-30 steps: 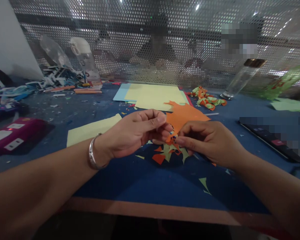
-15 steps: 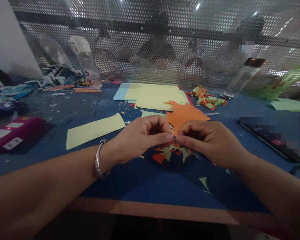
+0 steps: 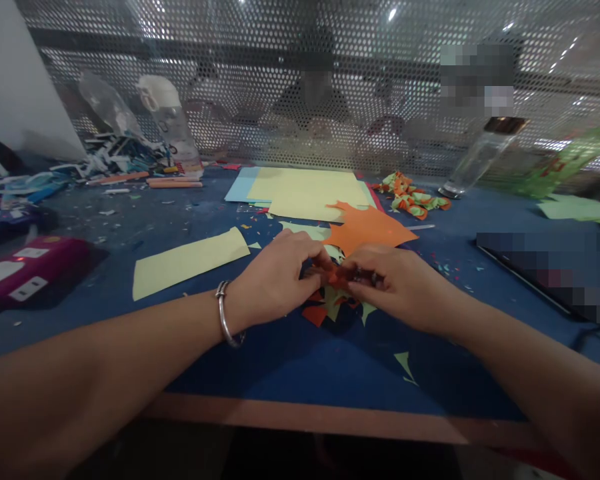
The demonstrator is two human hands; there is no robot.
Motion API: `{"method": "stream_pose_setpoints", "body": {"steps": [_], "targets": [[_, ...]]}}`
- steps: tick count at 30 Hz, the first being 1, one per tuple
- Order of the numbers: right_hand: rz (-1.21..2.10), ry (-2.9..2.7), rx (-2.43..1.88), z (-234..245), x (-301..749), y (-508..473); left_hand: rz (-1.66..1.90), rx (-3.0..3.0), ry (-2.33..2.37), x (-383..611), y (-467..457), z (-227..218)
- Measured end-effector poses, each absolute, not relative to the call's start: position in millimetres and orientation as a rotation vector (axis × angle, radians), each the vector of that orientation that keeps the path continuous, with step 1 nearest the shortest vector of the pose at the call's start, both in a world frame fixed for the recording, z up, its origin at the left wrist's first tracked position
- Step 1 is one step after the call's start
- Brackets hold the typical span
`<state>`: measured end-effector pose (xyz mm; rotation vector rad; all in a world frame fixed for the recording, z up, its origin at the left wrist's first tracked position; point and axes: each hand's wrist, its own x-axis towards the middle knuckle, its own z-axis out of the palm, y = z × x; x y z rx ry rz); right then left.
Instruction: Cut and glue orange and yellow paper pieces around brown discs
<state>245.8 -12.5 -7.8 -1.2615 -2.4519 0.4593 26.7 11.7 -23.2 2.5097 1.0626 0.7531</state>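
My left hand (image 3: pixel 276 280) and my right hand (image 3: pixel 390 283) meet low over the blue table mat (image 3: pixel 290 373), fingers curled together around a small orange paper piece (image 3: pixel 336 277). Under them lies a pile of orange and pale green paper scraps (image 3: pixel 337 308). A cut orange sheet (image 3: pixel 367 227) lies flat just beyond the hands. A silver bangle (image 3: pixel 224 321) circles my left wrist.
A pale yellow strip (image 3: pixel 190 261) lies to the left, and yellow and light blue sheets (image 3: pixel 305 190) at the back. Crumpled orange-green pieces (image 3: pixel 413 197), a clear bottle (image 3: pixel 477 160), a magenta pouch (image 3: pixel 30 270) and a perforated metal screen (image 3: pixel 300 80) surround the area. People sit behind the screen.
Both hands have dropped from above the mat down onto the scrap pile and moved slightly away from me. The orange piece between the fingertips is now pressed lower.
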Motion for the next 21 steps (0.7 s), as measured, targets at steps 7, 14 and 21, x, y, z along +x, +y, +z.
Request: {"method": "stream_pose_setpoints", "body": {"steps": [7,14,21], "targets": [[0.377,-2.479,-1.227,-13.8,243.3,-9.5,0.616,2.615,1.120,32.4,12.0,-20.8],[0.343,-2.466,-1.165,-16.0,240.4,-9.2,0.665,2.612,1.120,32.7,20.5,-30.8],[0.357,-2.233,-1.207,-10.4,243.5,-15.5,0.849,2.262,1.112,32.6,14.2,-21.8]]}}
